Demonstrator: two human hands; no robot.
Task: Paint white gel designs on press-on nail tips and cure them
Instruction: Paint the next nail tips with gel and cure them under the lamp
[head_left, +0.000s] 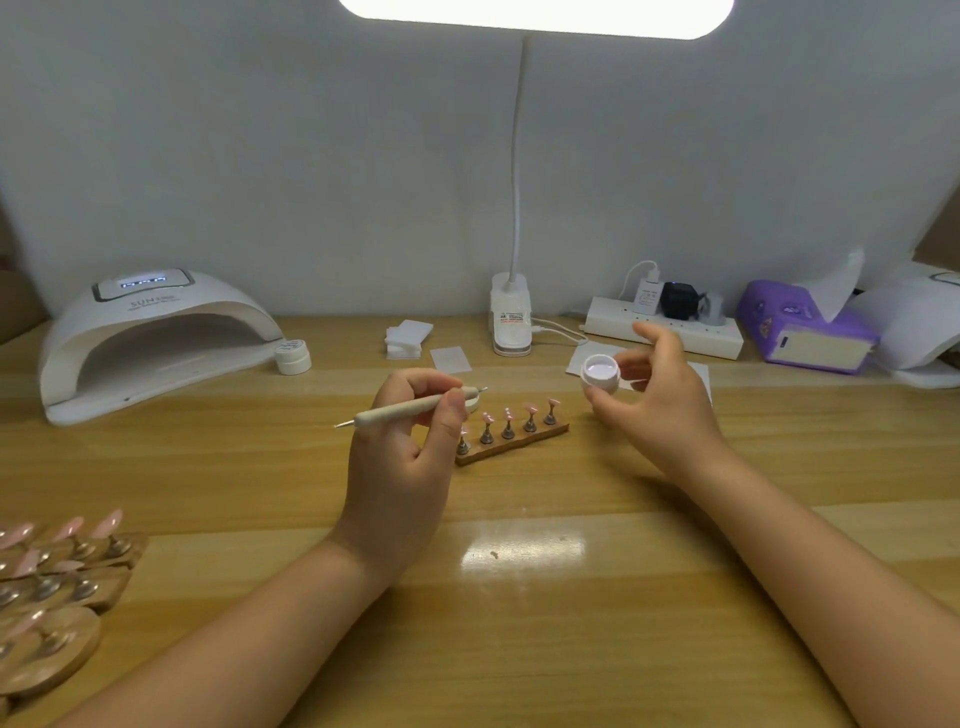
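A wooden strip (511, 445) with several pink nail tips (530, 410) on metal stands lies mid-table. My left hand (405, 462) hovers just left of it and grips a beige dotting pen (410, 409), held level with metal tips at both ends. My right hand (657, 397) pinches a small open white gel jar (601, 375) above the table, right of the strip, its mouth tilted toward me. A white lid (471, 401) peeks out behind my left fingers.
A white curing lamp (150, 338) stands at the back left with a closed gel jar (293, 356) beside it. Lint pads (408, 338), a clip lamp base (511, 317), a power strip (665, 327) and a purple tissue pack (805, 327) line the back. More nail stands (57, 577) lie front left.
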